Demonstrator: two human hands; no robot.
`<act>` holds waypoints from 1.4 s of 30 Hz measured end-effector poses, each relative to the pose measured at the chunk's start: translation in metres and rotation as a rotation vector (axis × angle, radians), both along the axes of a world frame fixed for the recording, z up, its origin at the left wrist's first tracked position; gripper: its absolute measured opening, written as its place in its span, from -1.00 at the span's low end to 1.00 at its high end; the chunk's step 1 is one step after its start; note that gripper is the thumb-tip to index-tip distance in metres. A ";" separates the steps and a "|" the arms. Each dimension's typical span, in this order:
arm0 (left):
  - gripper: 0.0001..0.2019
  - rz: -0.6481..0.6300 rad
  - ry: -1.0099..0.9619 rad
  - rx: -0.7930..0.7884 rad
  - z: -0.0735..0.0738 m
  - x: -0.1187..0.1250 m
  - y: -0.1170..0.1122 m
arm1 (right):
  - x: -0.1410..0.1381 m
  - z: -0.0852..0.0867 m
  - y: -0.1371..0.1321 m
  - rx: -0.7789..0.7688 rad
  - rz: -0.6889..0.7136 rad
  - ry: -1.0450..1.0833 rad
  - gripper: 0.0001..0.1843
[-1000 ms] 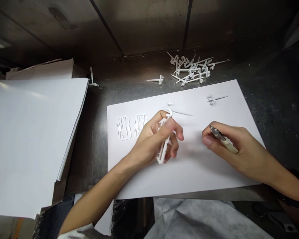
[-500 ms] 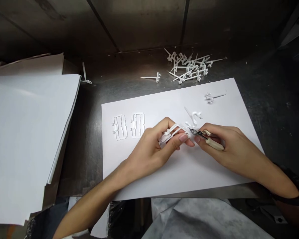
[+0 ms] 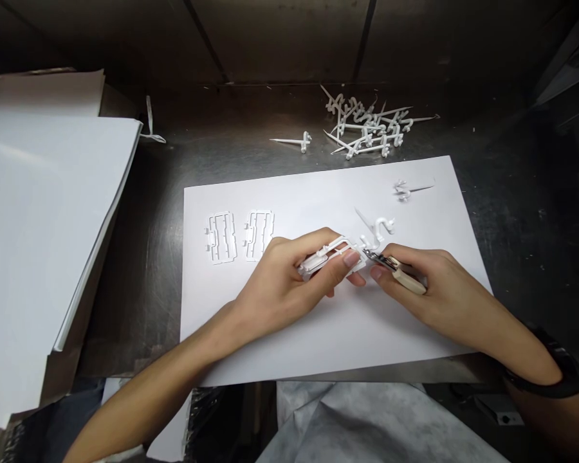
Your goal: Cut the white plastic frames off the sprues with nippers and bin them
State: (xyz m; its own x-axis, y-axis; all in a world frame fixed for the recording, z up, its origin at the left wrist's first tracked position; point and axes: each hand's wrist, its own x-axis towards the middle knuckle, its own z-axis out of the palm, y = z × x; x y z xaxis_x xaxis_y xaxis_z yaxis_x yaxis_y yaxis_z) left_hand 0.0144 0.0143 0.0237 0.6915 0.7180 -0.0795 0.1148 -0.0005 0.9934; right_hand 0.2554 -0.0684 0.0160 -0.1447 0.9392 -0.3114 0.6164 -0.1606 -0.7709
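Pinched between thumb and fingers of my left hand [image 3: 294, 273] is a white plastic frame [image 3: 335, 247], its lower side hidden behind the thumb. My right hand [image 3: 424, 283] grips cutting pliers [image 3: 405, 276] with cream handles, and their metal jaws reach the right end of the frame. Whether the jaws are closed on the plastic I cannot tell. Just beyond the jaws is a curled white piece with a spike [image 3: 381, 231]. Two flat white frames [image 3: 222, 238] lie on the paper sheet [image 3: 270, 347] to the left of my hands.
At the back of the metal table [image 3: 197, 148] several spiked white pieces [image 3: 367, 128] form a pile, with a single one [image 3: 294, 141] left of it. Another small piece [image 3: 408, 190] lies on the sheet's far right. A stack of white sheets [image 3: 43, 212] fills the left side.
The view has shifted, moving the stack and sheet left in the picture. My hands stay close together, with the frame and pliers still held in them.
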 end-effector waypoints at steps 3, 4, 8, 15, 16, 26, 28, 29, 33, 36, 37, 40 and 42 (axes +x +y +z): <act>-0.86 -0.011 0.003 0.004 0.000 -0.001 0.001 | 0.001 0.000 0.001 -0.031 0.027 0.018 -0.68; -0.86 -0.014 0.005 0.005 0.000 -0.001 0.001 | 0.001 0.000 0.001 -0.039 0.033 0.022 -0.66; -0.87 -0.030 0.025 0.019 -0.002 -0.002 0.002 | 0.001 0.001 0.001 -0.051 0.036 0.024 -0.63; -0.88 -0.070 0.081 0.028 0.002 -0.005 0.002 | 0.003 0.003 0.001 -0.138 0.111 0.077 -0.57; -0.88 -0.078 0.088 0.018 0.003 -0.005 0.002 | 0.003 0.004 0.001 -0.164 0.131 0.096 -0.55; -0.88 -0.044 0.096 -0.014 0.005 -0.002 -0.001 | -0.001 0.014 0.002 -0.249 0.131 0.138 -0.45; -0.89 -0.031 0.092 -0.015 0.005 -0.002 -0.001 | -0.001 0.014 0.002 -0.243 0.125 0.127 -0.43; -0.89 -0.030 0.090 -0.018 0.005 -0.002 -0.002 | -0.002 0.014 0.002 -0.240 0.125 0.122 -0.42; -0.89 -0.043 0.084 -0.019 0.004 -0.003 -0.002 | -0.003 0.016 0.002 -0.235 0.115 0.076 -0.42; -0.88 -0.054 0.074 0.015 0.002 -0.003 -0.001 | -0.004 0.016 0.001 -0.211 0.101 0.034 -0.44; -0.87 -0.057 0.068 0.026 0.002 -0.003 -0.001 | -0.004 0.016 0.000 -0.202 0.098 0.025 -0.45; -0.86 -0.063 0.055 0.035 0.002 -0.003 -0.001 | -0.003 0.016 0.000 -0.190 0.099 0.024 -0.47; -0.88 -0.076 0.053 0.024 0.003 -0.003 -0.002 | 0.000 0.018 0.001 -0.211 0.118 0.051 -0.48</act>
State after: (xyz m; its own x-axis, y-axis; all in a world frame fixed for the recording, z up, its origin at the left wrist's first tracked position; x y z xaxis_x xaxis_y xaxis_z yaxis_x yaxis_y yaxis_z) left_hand 0.0113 0.0126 0.0268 0.7390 0.6660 -0.1010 0.1662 -0.0350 0.9855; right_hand 0.2549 -0.0678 0.0336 -0.2699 0.8301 -0.4880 0.6018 -0.2503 -0.7585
